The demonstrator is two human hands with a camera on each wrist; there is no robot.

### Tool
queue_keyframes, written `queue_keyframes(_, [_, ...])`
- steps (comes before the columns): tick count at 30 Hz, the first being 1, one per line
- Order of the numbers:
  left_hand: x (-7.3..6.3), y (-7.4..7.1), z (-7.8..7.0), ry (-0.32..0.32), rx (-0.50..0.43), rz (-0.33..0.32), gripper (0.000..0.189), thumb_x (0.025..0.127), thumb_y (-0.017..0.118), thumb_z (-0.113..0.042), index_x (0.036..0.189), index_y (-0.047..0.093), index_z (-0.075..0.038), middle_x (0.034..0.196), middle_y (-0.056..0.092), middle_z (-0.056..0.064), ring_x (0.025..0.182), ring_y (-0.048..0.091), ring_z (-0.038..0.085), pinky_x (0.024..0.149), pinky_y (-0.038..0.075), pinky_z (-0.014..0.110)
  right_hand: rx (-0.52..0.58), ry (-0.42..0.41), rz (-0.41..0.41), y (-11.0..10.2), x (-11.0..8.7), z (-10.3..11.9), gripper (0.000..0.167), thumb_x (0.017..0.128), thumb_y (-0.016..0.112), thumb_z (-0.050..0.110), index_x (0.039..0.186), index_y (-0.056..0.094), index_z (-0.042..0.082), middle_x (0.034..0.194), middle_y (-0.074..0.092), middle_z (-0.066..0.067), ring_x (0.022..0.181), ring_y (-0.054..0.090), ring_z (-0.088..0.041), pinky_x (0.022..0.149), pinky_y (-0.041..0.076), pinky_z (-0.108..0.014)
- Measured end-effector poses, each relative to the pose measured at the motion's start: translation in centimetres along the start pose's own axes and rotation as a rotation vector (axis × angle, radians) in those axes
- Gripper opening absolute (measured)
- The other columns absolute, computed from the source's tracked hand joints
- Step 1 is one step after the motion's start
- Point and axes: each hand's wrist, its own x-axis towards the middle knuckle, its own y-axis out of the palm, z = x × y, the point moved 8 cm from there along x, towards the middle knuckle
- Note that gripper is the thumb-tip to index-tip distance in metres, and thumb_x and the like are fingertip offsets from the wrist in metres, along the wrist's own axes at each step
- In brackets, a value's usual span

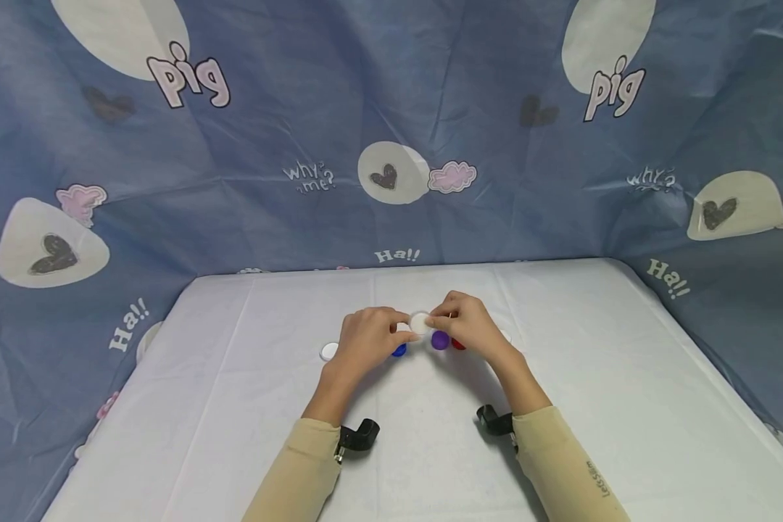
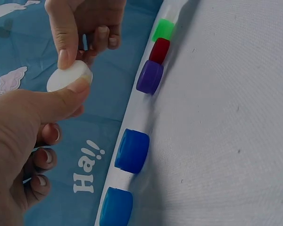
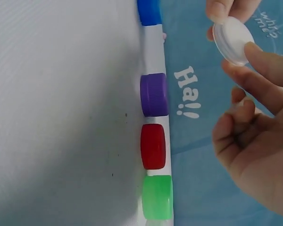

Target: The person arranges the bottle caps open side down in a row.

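Note:
A white round cap (image 1: 420, 323) is pinched between both hands above the table. My left hand (image 1: 367, 335) grips its left edge with thumb and fingers, and the thumb lies on its face in the left wrist view. From the other side my right hand (image 1: 471, 328) pinches the same cap. Below stand coloured bottle caps in a row: a blue cap (image 2: 132, 151), a lighter blue cap (image 2: 116, 207), a purple cap (image 3: 154, 94), a red cap (image 3: 153, 146) and a green cap (image 3: 157, 197). In the head view the hands hide some of them.
Another white cap (image 1: 329, 351) lies left of my left hand. A white edge (image 1: 506, 336) shows just past the right hand, mostly hidden. White cloth covers the table (image 1: 424, 449), and a blue printed curtain (image 1: 267, 225) hangs behind and at both sides.

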Motion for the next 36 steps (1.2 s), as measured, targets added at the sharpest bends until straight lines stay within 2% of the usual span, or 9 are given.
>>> queue_keyframes(7, [0.0,-0.8,-0.5,0.055,0.022,-0.071,0.047,0.08,0.077,-0.052,0.124,0.07,-0.037,0.065,0.054,-0.015,0.052,0.042,0.003,0.048,0.034,0.022,0.069,0.074,0.048,-0.1,-0.1,-0.8,0.018,0.087,0.074,0.027,0.091,0.08,0.011,0.089,0.066,-0.004,0.085,0.056,-0.019,0.077,0.047,-0.032])
queue_keyframes(12, [0.0,-0.8,-0.8,0.092,0.014,-0.08,0.046,0.081,0.078,-0.048,0.125,0.069,-0.037,0.064,0.052,-0.015,0.052,0.041,0.001,0.048,0.033,0.021,0.102,0.091,0.059,0.1,-0.1,-1.1,0.02,0.087,0.074,0.029,0.092,0.08,0.011,0.092,0.068,-0.005,0.088,0.058,-0.018,0.079,0.047,-0.031])
queue_keyframes(16, [-0.2,-0.8,-0.8,0.093,0.0,-0.075,0.046,0.081,0.079,-0.048,0.125,0.07,-0.037,0.064,0.053,-0.015,0.052,0.041,0.002,0.048,0.033,0.021,0.116,0.097,0.068,0.2,-0.2,-1.3,0.021,0.088,0.073,0.029,0.094,0.08,0.01,0.093,0.069,-0.005,0.089,0.059,-0.018,0.079,0.047,-0.031])
queue_keyframes(23, [-0.3,-0.7,-0.5,0.068,-0.011,-0.069,0.042,0.081,0.078,-0.051,0.12,0.072,-0.038,0.062,0.051,-0.016,0.052,0.041,0.002,0.047,0.032,0.022,0.113,0.093,0.082,0.4,-0.3,-1.2,0.024,0.09,0.07,0.032,0.099,0.08,0.011,0.096,0.069,-0.006,0.089,0.059,-0.018,0.079,0.048,-0.031])
queue_keyframes(29, [-0.2,-0.9,-0.1,0.038,-0.026,-0.073,0.042,0.082,0.073,-0.058,0.119,0.072,-0.038,0.059,0.048,-0.014,0.05,0.04,0.004,0.047,0.032,0.025,0.062,0.069,0.066,0.0,-0.2,-0.7,0.026,0.09,0.069,0.034,0.107,0.078,0.017,0.103,0.069,-0.003,0.092,0.058,-0.02,0.081,0.048,-0.033])
queue_keyframes(36, [-0.1,-1.0,0.6,-0.019,-0.047,-0.04,0.041,0.082,0.073,-0.059,0.118,0.072,-0.04,0.061,0.051,-0.014,0.053,0.043,0.004,0.05,0.035,0.026,-0.002,-0.029,0.062,-0.1,-0.2,0.1,0.028,0.087,0.073,0.023,0.115,0.075,0.018,0.086,0.058,-0.004,0.078,0.049,-0.02,0.067,0.042,-0.032])
